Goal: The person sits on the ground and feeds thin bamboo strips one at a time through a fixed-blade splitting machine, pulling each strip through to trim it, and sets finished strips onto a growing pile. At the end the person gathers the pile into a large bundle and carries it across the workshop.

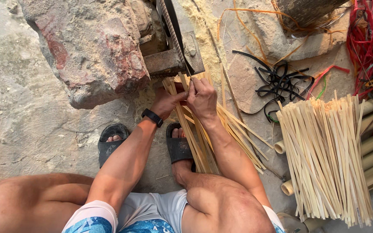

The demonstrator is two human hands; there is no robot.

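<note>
Feeding a thin bamboo strip point(189, 113) against the dark upright blade point(175, 32) was the step in hand, by my reading: splitting or shaving it thinner. Both hands met right at the blade's foot. The left hand point(165, 102), with a black band on its wrist, had its fingers clenched around the strip from the left side; the right hand point(201, 98) had its fingers pinched on that same strip just beside it, the two hands touching. The strip sat at the far end of a loose bundle of strips point(214, 133) lying on the stone floor point(18, 108), between the person's sandalled feet and the blade block point(171, 62). Its long axis ran near-to-far, the far tip aimed at the blade, the near end trailing back toward the knees. Next, I judged, the move called for a steady pull with the strip kept square to the edge, fingertips clear of the steel. Off to the right, well apart, lay a big stack of finished strips point(324, 159).
</note>
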